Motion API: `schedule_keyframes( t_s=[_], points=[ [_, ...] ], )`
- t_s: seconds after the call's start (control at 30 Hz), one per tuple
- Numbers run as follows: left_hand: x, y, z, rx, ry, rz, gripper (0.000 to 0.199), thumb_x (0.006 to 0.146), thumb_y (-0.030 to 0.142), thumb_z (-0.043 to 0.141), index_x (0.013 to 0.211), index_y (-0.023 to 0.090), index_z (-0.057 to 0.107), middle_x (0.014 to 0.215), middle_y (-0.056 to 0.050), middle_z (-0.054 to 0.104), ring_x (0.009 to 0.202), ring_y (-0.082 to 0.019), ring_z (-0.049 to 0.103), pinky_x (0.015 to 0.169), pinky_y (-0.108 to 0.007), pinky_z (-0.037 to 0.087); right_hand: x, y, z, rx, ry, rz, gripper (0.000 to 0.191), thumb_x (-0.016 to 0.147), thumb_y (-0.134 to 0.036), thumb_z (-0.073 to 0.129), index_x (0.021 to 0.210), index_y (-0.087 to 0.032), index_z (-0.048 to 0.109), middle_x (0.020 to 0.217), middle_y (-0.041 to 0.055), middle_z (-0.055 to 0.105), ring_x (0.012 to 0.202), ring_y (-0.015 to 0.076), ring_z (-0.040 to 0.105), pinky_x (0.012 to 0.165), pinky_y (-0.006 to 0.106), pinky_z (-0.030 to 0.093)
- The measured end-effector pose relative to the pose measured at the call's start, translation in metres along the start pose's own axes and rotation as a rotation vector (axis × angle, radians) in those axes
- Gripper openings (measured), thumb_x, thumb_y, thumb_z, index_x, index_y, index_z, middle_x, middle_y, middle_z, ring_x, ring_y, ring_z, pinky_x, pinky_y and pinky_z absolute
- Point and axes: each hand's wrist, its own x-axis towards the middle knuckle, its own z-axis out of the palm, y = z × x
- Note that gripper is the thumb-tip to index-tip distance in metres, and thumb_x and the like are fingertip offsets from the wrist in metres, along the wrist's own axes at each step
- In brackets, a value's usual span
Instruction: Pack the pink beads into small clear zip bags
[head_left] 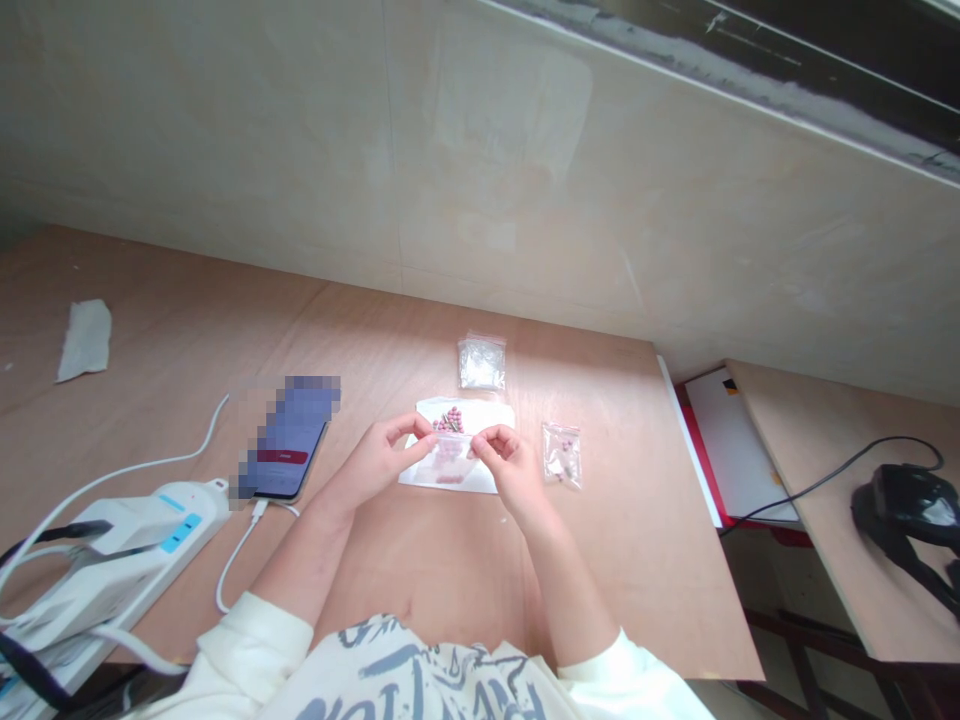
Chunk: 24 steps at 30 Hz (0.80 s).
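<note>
Two hands (379,460) (510,465) on clear plastic bag (450,462)

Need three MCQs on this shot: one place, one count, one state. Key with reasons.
1. Where does the phone lie?
A) left of the left hand
B) right of the right hand
C) on the white sheet

2. How many clear bags show?
A) two
B) three
C) five

3. How is the clear bag over the sheet held?
A) untouched
B) right hand only
C) by both hands

1 A: it sits left of both hands.
2 B: one in hand, one beyond the sheet, one right of it.
3 C: fingers of each hand are on its top edge.
</note>
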Motion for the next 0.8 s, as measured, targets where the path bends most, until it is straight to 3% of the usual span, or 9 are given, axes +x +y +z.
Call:
schedule_keyframes(
  t_s=[0.17,0.37,0.6,0.8],
  points=[
    [0.002,0.001,0.004,-0.058,0.001,0.016,0.017,0.073,0.028,0.049,0.062,0.015,0.051,0.065,0.001,0.054,0.068,-0.014,0.051,0.064,-0.024,0.040,0.000,-0.004,0.000,-0.004,-0.053,-0.003,0.013,0.069,-0.030,0.055,0.066,-0.018,0.053,0.068,0.0003,0.057,0.067,0.0131,0.051,0.065,0.026,0.038],
    [0.000,0.008,0.004,0.033,-0.193,-0.024,0.020,0.076,0.032,0.044,0.067,0.016,0.052,0.068,0.001,0.053,0.067,-0.014,0.050,0.061,-0.023,0.040,-0.001,-0.007,0.005,-0.130,0.037,-0.075,0.011,0.069,-0.021,0.051,0.058,-0.018,0.049,0.060,-0.0023,0.050,0.062,0.0117,0.045,0.062,0.024,0.036],
    [0.001,0.003,0.007,0.136,-0.133,0.045,0.021,0.077,0.030,0.042,0.068,0.016,0.056,0.071,-0.001,0.053,0.075,-0.016,0.050,0.069,-0.025,0.038,-0.003,-0.009,0.011,-0.025,-0.143,-0.056,0.011,0.072,-0.029,0.051,0.068,-0.019,0.053,0.072,-0.0007,0.056,0.072,0.0129,0.050,0.069,0.025,0.037],
    [0.000,0.004,0.008,0.148,-0.188,0.033,0.022,0.078,0.031,0.042,0.074,0.017,0.058,0.075,0.000,0.055,0.077,-0.016,0.050,0.070,-0.025,0.037,-0.003,-0.012,0.012,0.031,-0.110,-0.041,0.015,0.068,-0.024,0.056,0.056,-0.018,0.050,0.059,-0.0022,0.055,0.062,0.0123,0.051,0.066,0.025,0.038]
  ],
)
